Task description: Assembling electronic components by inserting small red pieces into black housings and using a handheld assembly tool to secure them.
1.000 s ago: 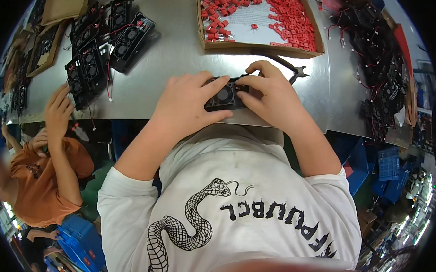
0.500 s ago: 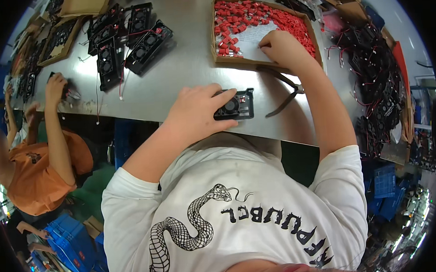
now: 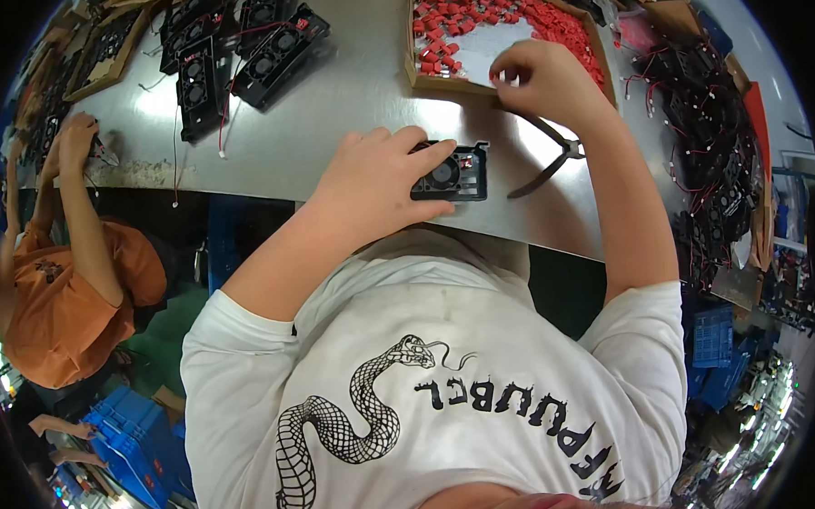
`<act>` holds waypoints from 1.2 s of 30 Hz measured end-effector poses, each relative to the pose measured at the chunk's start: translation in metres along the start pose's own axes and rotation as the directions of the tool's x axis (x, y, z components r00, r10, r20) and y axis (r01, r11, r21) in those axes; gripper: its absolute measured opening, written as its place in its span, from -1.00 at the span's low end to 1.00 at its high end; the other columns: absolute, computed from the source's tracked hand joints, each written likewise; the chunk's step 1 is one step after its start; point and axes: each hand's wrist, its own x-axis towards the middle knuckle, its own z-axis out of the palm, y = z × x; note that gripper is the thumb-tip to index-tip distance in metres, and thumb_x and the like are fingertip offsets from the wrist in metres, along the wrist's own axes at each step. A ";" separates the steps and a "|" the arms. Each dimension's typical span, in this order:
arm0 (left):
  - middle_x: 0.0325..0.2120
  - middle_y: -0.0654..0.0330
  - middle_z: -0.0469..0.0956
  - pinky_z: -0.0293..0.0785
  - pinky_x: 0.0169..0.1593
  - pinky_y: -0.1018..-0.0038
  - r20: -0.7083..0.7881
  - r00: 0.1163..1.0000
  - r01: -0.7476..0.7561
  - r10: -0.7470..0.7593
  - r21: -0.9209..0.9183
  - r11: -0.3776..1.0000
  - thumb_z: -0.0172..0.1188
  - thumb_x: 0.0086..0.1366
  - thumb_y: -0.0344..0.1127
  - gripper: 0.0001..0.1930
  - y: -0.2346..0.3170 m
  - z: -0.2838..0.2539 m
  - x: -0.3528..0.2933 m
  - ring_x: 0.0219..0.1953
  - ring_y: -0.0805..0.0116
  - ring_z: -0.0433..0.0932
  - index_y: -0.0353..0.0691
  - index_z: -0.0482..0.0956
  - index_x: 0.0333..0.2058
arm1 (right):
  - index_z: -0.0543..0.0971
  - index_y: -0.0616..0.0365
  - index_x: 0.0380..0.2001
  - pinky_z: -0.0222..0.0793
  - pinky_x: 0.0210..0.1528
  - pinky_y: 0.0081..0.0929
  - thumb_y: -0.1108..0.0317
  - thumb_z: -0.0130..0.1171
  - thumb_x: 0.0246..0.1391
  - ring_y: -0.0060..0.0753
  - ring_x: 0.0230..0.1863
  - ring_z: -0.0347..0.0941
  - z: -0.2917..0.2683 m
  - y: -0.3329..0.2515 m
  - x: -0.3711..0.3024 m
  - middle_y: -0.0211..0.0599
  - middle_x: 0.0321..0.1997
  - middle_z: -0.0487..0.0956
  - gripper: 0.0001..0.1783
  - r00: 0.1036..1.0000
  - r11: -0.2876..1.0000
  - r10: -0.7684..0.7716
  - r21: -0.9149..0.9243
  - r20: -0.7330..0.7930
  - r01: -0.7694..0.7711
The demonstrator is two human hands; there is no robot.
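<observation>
My left hand is closed round the left end of a black fan housing lying on the metal table, thumb along its near side and fingers over its far side. Its round fan and a small red part inside show beside my fingertips. My right hand is over the near edge of a shallow cardboard box of small red parts. Its fingers are curled in a pinch. A small pale bit shows at the fingertips, too small to name. Beneath the right wrist lie dark-handled pliers.
Several black fan housings with red and black wires lie at the far left. More housings are heaped at the right. A co-worker's hand is by the table's left edge. Blue crates stand below.
My right hand has drawn back from the parts toward the box's near edge, fingers curled. My left hand stays on the fan housing. The co-worker's hand has shifted left, and the whole view has shifted.
</observation>
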 end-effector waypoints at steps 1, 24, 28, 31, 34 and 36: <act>0.01 0.21 0.56 0.37 0.05 0.20 0.010 1.000 0.014 -0.014 0.006 1.000 0.40 0.14 0.17 -0.31 0.001 -0.002 -0.001 -0.03 0.15 0.57 0.07 0.55 0.21 | 0.71 0.25 -0.30 0.52 -0.22 -0.35 0.42 0.36 -0.02 -0.25 -0.32 0.58 0.003 -0.019 -0.011 -0.19 -0.35 0.64 -0.81 0.997 0.998 -0.052 0.028 0.055 0.050; 0.03 0.23 0.56 0.34 0.05 0.20 0.031 0.999 -0.005 0.006 -0.030 1.000 0.42 0.11 0.15 -0.30 -0.005 -0.006 -0.003 -0.01 0.17 0.56 0.09 0.55 0.22 | 0.17 0.37 0.44 0.11 0.50 -0.03 -0.06 0.55 -0.23 0.24 0.50 0.08 0.053 -0.026 -0.118 0.16 0.44 0.26 0.26 0.987 0.918 0.157 -0.363 -0.042 -0.162; 0.04 0.21 0.56 0.34 0.09 0.20 0.040 0.999 -0.011 0.011 -0.019 1.000 0.43 0.10 0.15 -0.29 -0.004 -0.008 -0.004 0.01 0.17 0.55 0.10 0.55 0.23 | 0.42 0.28 0.28 0.29 0.32 -0.06 0.08 0.46 -0.05 0.09 0.30 0.28 0.062 -0.036 -0.106 0.08 0.27 0.39 -0.14 0.965 0.950 0.256 -0.168 -0.056 -0.262; 0.03 0.22 0.56 0.34 0.09 0.21 0.041 0.999 -0.020 0.020 -0.003 1.000 0.43 0.10 0.14 -0.30 -0.004 -0.008 0.003 0.00 0.17 0.56 0.10 0.55 0.22 | 0.56 0.29 0.07 0.39 0.20 -0.16 0.06 0.38 0.05 0.01 0.17 0.42 0.057 -0.010 -0.121 0.07 0.15 0.50 -0.38 0.992 0.962 0.105 -0.245 -0.074 -0.120; 0.01 0.24 0.57 0.34 0.08 0.21 0.032 0.999 -0.038 0.038 0.000 0.999 0.44 0.09 0.13 -0.30 0.002 -0.001 0.006 -0.01 0.19 0.56 0.10 0.56 0.21 | 0.60 0.32 -0.12 0.44 0.05 -0.23 -0.07 0.01 0.23 -0.09 -0.07 0.55 0.033 -0.013 -0.112 0.04 -0.11 0.61 -0.42 0.949 0.894 0.072 0.441 -0.308 0.075; 0.00 0.26 0.57 0.34 0.07 0.21 0.032 0.997 -0.069 0.070 -0.025 0.997 0.45 0.08 0.13 -0.30 0.009 0.004 0.007 -0.02 0.21 0.56 0.10 0.56 0.21 | 0.54 0.44 -0.23 0.43 0.02 -0.23 -0.13 -0.03 0.17 -0.09 -0.14 0.54 0.010 -0.031 -0.096 0.05 -0.20 0.61 -0.33 0.899 0.384 -0.049 0.823 -0.435 0.419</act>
